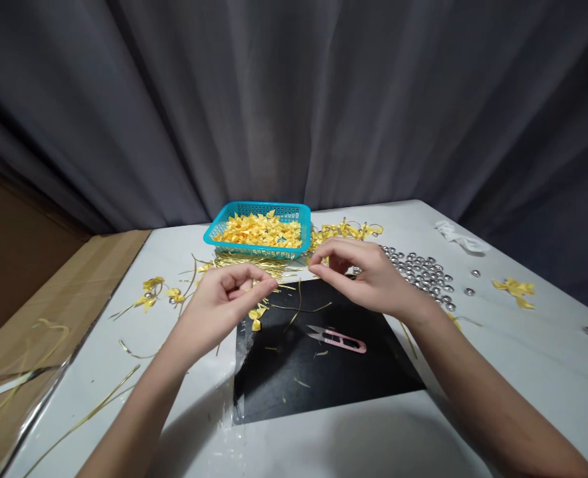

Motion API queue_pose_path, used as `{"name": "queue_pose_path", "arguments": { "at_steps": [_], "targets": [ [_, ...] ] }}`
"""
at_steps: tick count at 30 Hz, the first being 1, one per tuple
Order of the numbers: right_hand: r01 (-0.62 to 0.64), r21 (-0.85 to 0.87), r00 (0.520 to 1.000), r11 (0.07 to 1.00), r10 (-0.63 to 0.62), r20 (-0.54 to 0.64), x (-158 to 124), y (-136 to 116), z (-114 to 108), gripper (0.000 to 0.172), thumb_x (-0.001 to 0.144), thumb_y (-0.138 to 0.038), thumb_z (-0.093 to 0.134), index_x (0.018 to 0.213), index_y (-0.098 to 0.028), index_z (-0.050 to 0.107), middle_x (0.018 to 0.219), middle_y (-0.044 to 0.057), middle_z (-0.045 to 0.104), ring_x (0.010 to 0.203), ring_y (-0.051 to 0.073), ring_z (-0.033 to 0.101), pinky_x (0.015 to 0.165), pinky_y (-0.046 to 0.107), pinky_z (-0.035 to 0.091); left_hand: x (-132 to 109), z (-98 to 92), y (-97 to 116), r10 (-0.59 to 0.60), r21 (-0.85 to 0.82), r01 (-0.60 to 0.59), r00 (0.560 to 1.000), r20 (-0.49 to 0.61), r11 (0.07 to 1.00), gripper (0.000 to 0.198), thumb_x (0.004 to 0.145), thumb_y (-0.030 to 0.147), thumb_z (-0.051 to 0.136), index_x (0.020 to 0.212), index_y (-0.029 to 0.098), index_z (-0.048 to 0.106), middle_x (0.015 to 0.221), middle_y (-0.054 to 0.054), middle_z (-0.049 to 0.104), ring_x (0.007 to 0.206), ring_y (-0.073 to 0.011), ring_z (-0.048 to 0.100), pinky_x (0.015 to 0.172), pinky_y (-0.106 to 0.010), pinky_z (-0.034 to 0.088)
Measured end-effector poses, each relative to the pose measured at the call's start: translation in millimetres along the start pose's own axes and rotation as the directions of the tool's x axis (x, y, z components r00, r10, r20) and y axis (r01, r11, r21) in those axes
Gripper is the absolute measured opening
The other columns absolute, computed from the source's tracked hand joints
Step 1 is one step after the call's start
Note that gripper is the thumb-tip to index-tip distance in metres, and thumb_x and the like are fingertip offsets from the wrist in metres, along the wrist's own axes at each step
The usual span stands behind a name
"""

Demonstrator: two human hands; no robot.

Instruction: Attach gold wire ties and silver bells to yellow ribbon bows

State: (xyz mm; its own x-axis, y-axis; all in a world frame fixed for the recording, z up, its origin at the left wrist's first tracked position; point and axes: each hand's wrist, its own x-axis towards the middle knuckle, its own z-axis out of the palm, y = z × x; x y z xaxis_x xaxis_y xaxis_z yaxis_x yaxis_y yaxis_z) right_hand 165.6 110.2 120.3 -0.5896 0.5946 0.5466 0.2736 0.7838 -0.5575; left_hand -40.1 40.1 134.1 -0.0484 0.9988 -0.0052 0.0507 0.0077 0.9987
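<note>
My left hand (224, 302) and my right hand (361, 272) are both raised over the black mat (323, 372), each with fingers pinched. Between them stretches a thin gold wire (294, 273), held at both ends. A small yellow ribbon bow (256, 317) hangs just under my left fingers. Pink thread snips (337, 338) lie on the mat below my hands. Behind them stands a teal basket (294, 214) full of yellow ribbon pieces.
A heap of small silver bells (426, 273) lies to the right of my right hand. Finished yellow bows (515, 290) and gold wire offcuts are scattered over the white table (497, 372). Brown cardboard (39, 312) borders the table's left edge. A grey curtain hangs behind.
</note>
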Motion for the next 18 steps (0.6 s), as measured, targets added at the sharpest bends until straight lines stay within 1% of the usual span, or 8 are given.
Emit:
{"name": "queue_pose_path", "arguments": {
  "at_steps": [3, 7, 8, 10, 12, 14, 16, 18],
  "targets": [
    [-0.047, 0.059, 0.998, 0.997, 0.049, -0.032, 0.4, -4.5, 8.2, 0.007, 0.085, -0.021, 0.056, 0.083, -0.015, 0.058, 0.08, 0.002, 0.061, 0.054, 0.007, 0.048, 0.048, 0.021, 0.039, 0.3, 0.5, -1.5, -0.003, 0.028, 0.003, 1.0, 0.013, 1.0, 0.007, 0.061, 0.017, 0.076, 0.062, 0.015, 0.069, 0.052, 0.001, 0.052, 0.046, -0.009, 0.04, 0.04, -0.02, 0.019],
    [-0.161, 0.181, 0.985, 0.97, 0.146, 0.092, 0.1, -11.0, 22.2, 0.023, 0.081, -0.031, 0.062, 0.096, -0.015, 0.058, 0.087, 0.002, 0.059, 0.045, 0.003, 0.036, 0.043, 0.02, 0.032, 2.1, 3.7, -3.6, 0.027, 0.085, -0.031, 0.999, 0.044, 0.996, 0.011, 0.068, 0.023, 0.072, 0.064, 0.014, 0.068, 0.048, 0.005, 0.038, 0.044, -0.0064, 0.03, 0.041, -0.019, 0.019],
    [-0.212, 0.221, 0.973, 0.952, 0.185, 0.136, -0.2, -11.5, 26.5, 0.027, 0.08, -0.034, 0.064, 0.098, -0.016, 0.057, 0.089, 0.002, 0.059, 0.045, 0.002, 0.033, 0.041, 0.02, 0.029, 2.8, 4.9, -4.1, 0.043, 0.04, -0.044, 0.999, 0.023, 0.998, 0.012, 0.071, 0.025, 0.07, 0.066, 0.015, 0.066, 0.048, 0.006, 0.035, 0.043, -0.0059, 0.027, 0.04, -0.018, 0.018],
    [-0.334, 0.322, 0.933, 0.886, 0.264, 0.243, -1.1, -10.9, 37.4, 0.036, 0.077, -0.038, 0.066, 0.104, -0.017, 0.055, 0.096, 0.002, 0.058, 0.045, 0.002, 0.031, 0.04, 0.018, 0.026, 4.3, 7.7, -5.5, 0.06, -0.154, -0.069, 0.996, -0.061, 0.986, 0.013, 0.074, 0.026, 0.067, 0.068, 0.016, 0.062, 0.048, 0.008, 0.028, 0.042, -0.0053, 0.019, 0.038, -0.017, 0.016],
    [-0.44, 0.433, 0.884, 0.786, 0.297, 0.361, -2.5, -9.4, 51.2, 0.043, 0.074, -0.038, 0.069, 0.108, -0.018, 0.052, 0.105, 0.004, 0.057, 0.045, 0.001, 0.03, 0.038, 0.017, 0.024, 5.3, 10.9, -7.1, 0.019, -0.402, -0.071, 0.991, -0.13, 0.913, 0.014, 0.075, 0.025, 0.066, 0.068, 0.016, 0.057, 0.05, 0.01, 0.02, 0.042, -0.0055, 0.012, 0.036, -0.016, 0.014],
    [-0.488, 0.529, 0.858, 0.694, 0.272, 0.436, -4.6, -8.9, 66.2, 0.045, 0.071, -0.035, 0.071, 0.107, -0.018, 0.051, 0.108, 0.004, 0.058, 0.042, -0.001, 0.026, 0.036, 0.017, 0.019, 5.6, 14.5, -9.2, -0.045, -0.576, -0.035, 0.991, -0.125, 0.817, 0.019, 0.074, 0.021, 0.067, 0.065, 0.016, 0.052, 0.052, 0.01, 0.016, 0.041, -0.0055, 0.01, 0.034, -0.015, 0.014],
    [-0.482, 0.59, 0.865, 0.648, 0.241, 0.441, -6.7, -9.8, 79.1, 0.041, 0.069, -0.033, 0.073, 0.1, -0.016, 0.054, 0.101, 0.002, 0.061, 0.04, -0.002, 0.021, 0.035, 0.017, 0.015, 5.5, 17.9, -11.4, -0.101, -0.659, 0.015, 0.991, -0.092, 0.752, 0.022, 0.074, 0.02, 0.068, 0.064, 0.017, 0.049, 0.052, 0.01, 0.015, 0.04, -0.0052, 0.01, 0.033, -0.014, 0.017],
    [-0.455, 0.616, 0.884, 0.643, 0.242, 0.4, -8.0, -11.2, 85.9, 0.031, 0.071, -0.033, 0.071, 0.091, -0.014, 0.057, 0.086, 0.0, 0.063, 0.041, 0.0, 0.024, 0.037, 0.017, 0.017, 5.6, 19.8, -13.1, -0.128, -0.691, 0.039, 0.989, -0.078, 0.722, 0.02, 0.074, 0.019, 0.068, 0.066, 0.016, 0.05, 0.052, 0.011, 0.015, 0.039, -0.0048, 0.012, 0.032, -0.013, 0.019]
  ]
}}
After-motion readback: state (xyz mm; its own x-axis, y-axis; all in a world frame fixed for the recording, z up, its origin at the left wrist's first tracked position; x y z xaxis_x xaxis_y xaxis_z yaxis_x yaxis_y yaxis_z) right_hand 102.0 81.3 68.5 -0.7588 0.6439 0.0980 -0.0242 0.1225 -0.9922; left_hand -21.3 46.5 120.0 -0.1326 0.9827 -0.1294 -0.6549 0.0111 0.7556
